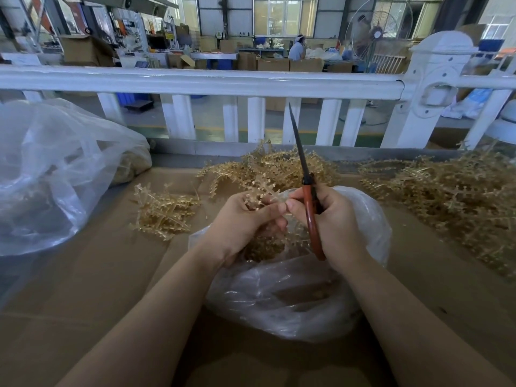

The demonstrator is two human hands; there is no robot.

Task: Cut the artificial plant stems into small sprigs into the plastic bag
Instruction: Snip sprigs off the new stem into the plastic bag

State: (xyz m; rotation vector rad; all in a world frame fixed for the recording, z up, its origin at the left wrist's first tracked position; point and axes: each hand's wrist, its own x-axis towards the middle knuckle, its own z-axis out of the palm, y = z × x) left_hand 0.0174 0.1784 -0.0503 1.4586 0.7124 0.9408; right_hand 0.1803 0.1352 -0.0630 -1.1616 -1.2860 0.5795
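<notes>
Above the plastic bag [293, 297] — scissors [307, 185] upright, blades away.

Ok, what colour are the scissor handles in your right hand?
Reddish-orange handles, dark blades, gripped in the right hand; head view.

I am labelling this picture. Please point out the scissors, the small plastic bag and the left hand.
scissors [310, 216]: head view, red handle.
small plastic bag [279, 297]: head view, front wall.
left hand [240, 224]: head view, back of hand.

Bright daylight from rear windows [284, 15], soft shadows, wide-angle bowing at edges, background slightly hazy
</notes>
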